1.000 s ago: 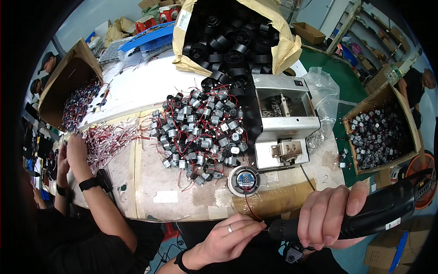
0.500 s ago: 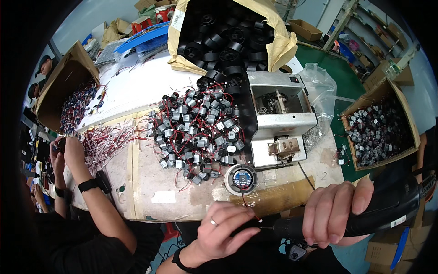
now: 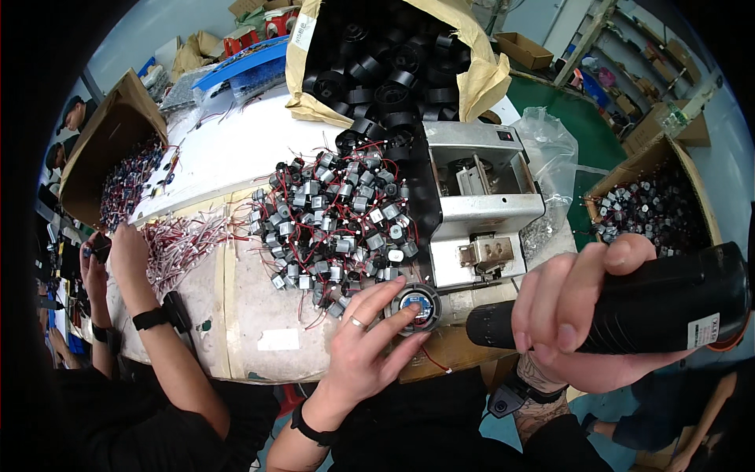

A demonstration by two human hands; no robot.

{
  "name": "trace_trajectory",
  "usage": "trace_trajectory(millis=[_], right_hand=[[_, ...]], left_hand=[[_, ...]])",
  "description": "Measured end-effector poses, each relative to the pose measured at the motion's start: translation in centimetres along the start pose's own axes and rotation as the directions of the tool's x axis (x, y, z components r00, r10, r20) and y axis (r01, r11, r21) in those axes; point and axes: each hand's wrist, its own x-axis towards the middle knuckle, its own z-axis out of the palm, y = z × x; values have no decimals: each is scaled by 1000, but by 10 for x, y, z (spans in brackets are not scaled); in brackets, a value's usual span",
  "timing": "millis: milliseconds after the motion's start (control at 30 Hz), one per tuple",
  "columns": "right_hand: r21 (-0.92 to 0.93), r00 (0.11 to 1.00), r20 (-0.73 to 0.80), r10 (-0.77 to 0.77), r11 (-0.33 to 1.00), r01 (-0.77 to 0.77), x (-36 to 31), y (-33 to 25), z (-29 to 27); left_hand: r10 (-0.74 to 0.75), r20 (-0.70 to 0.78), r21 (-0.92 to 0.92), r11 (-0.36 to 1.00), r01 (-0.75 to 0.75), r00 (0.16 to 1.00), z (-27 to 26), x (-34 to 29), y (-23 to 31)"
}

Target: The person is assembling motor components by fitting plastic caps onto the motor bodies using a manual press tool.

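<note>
Near the table's front edge lies a round black housing with a blue circuit board (image 3: 425, 308) in it. My left hand (image 3: 360, 340), wearing a ring, holds the housing: index fingertip down on the board, another finger at its far left rim, thumb on the near side. A red lead with a white connector (image 3: 448, 370) trails from the housing over the table edge. My right hand (image 3: 568, 303) is wrapped round a black electric screwdriver (image 3: 657, 303), raised to the right with its nose toward the housing. Its bit cannot be made out.
Behind the housing spreads a pile of small grey motors (image 3: 346, 208). A metal machine (image 3: 484, 206) stands right of it, below a paper sack (image 3: 477, 86) of black wheel-like parts. At left, a co-worker's arm (image 3: 169, 358) reaches beside bundled leads (image 3: 177, 252). A motor-filled carton (image 3: 702, 189) sits right.
My left hand has moved from the screwdriver's tip up and left onto the housing. The screwdriver has risen and swung, its nose now higher. The red lead's end has shifted slightly.
</note>
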Motion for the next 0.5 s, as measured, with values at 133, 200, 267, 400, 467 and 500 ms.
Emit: trace_trajectory(millis=[133, 200, 267, 400, 467, 500], right_hand=[[-7, 998, 37, 53, 999, -52, 9, 9, 3], [12, 998, 5, 60, 998, -60, 12, 16, 7], [36, 997, -25, 71, 997, -70, 14, 23, 9], [42, 997, -48, 58, 998, -56, 12, 31, 5], [33, 995, -80, 59, 998, -56, 8, 33, 6], [27, 992, -111, 56, 998, -54, 7, 34, 7]], left_hand=[[28, -9, 0, 1000, -28, 1000, 1, 3, 0], [38, -7, 5, 999, -38, 999, 0, 4, -1], [45, -6, 4, 999, -45, 999, -1, 3, -3], [49, -20, -5, 999, -49, 999, 0, 2, -3], [51, -23, -15, 999, -52, 998, 2, 3, -3], [49, -24, -14, 999, -50, 999, 1, 3, -3]])
